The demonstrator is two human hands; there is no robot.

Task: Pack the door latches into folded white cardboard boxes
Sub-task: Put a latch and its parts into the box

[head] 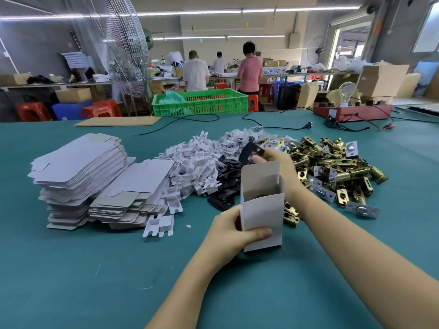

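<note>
An upright white cardboard box (pixel 263 211) with its top flap open stands on the green table, gripped at its lower left by my left hand (pixel 234 233). My right hand (pixel 278 162) is behind and above the box mouth, pinching a black plate (pixel 250 151). A pile of brass door latches (pixel 332 167) lies to the right of the box. Flat unfolded white boxes (pixel 80 169) are stacked at the left. White cardboard inserts (pixel 192 162) and more black plates (pixel 225 184) lie heaped in the middle.
Small plastic bags (pixel 240 138) lie behind the heaps. Black cables (pixel 280 125), a brown cardboard sheet (pixel 118 121) and a red device (pixel 351 111) sit along the far table edge. A green crate (pixel 199 102) and several people stand beyond. Bare green table surface (pixel 95 281) lies in front.
</note>
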